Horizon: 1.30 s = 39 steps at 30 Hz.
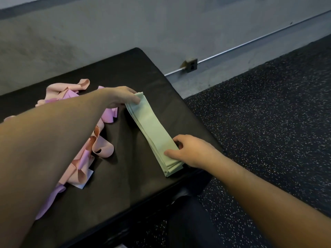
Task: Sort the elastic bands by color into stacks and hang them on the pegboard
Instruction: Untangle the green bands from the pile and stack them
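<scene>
**A:** Looking down at a black padded bench (125, 72) right now. Got a flat stack of green bands (154, 131) lying on it, running diagonally toward the near right edge. Layers pretty well lined up, edges fanned a bit at the near end.

**B:** And the hands?

**A:** Left hand (120, 97) at the far end of the stack, thumb pressing on top, fingers curled round that end, so pinching it. Right hand (189, 151) at the near end, thumb lying on top, fingers tucked at the stack's right edge, gripping it too.

**B:** Rest of the bands?

**A:** Loose heap of pink and peach bands (96, 145) left of the green stack, all curled and mixed, partly hidden under the left forearm. Not touching the green ones. Speckled black floor (268, 113) off to the right, grey wall (161, 29) behind.
</scene>
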Each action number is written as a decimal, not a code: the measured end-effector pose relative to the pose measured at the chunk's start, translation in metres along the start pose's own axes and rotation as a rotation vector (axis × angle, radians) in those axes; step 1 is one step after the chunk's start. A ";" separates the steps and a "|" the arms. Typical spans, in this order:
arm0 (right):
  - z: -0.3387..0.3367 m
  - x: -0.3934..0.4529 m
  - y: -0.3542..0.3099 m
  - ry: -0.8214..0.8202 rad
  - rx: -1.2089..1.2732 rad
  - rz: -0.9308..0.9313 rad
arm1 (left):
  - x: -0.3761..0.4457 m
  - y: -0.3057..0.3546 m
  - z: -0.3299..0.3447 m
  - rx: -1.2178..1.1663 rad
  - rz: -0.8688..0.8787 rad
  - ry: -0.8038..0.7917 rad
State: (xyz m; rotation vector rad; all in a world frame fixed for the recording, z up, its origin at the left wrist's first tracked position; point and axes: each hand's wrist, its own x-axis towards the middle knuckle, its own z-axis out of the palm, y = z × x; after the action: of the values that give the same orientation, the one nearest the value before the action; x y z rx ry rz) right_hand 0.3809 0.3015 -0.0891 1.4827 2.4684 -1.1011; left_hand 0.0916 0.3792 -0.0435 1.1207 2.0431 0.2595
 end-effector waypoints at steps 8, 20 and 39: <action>0.004 0.001 0.000 -0.006 0.054 -0.006 | -0.023 -0.006 0.002 0.064 0.150 0.139; 0.011 -0.012 -0.021 0.032 0.133 -0.017 | -0.179 -0.083 -0.025 -0.036 0.331 0.233; 0.039 -0.048 -0.065 0.047 -0.339 -0.577 | -0.288 -0.287 0.073 -0.004 0.528 0.518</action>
State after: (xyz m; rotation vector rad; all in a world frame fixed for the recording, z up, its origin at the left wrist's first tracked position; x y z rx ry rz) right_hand 0.3433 0.2234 -0.0640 0.7302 3.0137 -0.6363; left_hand 0.0531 -0.0302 -0.0843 1.7151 2.1265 0.8935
